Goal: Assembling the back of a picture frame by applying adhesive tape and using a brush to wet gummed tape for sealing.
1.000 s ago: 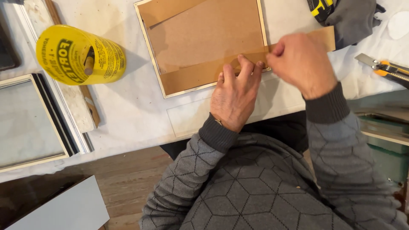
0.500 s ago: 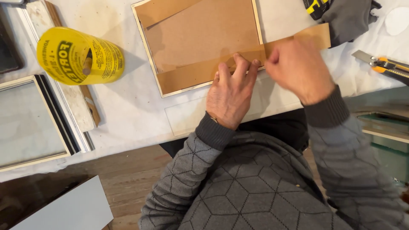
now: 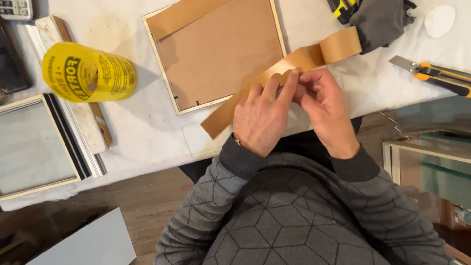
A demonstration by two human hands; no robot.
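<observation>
Brown paper tape strip (image 3: 255, 95) lifted off lower edge of picture frame (image 3: 216, 54), pinched by left hand (image 3: 262, 118) and right hand (image 3: 326, 110). Utility knife (image 3: 434, 73) well apart, bare table (image 3: 147, 132) alongside.

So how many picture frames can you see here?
3: one face-down frame beside the hands, one glazed frame at the table's left, one frame low right. Others may be hidden.
</observation>
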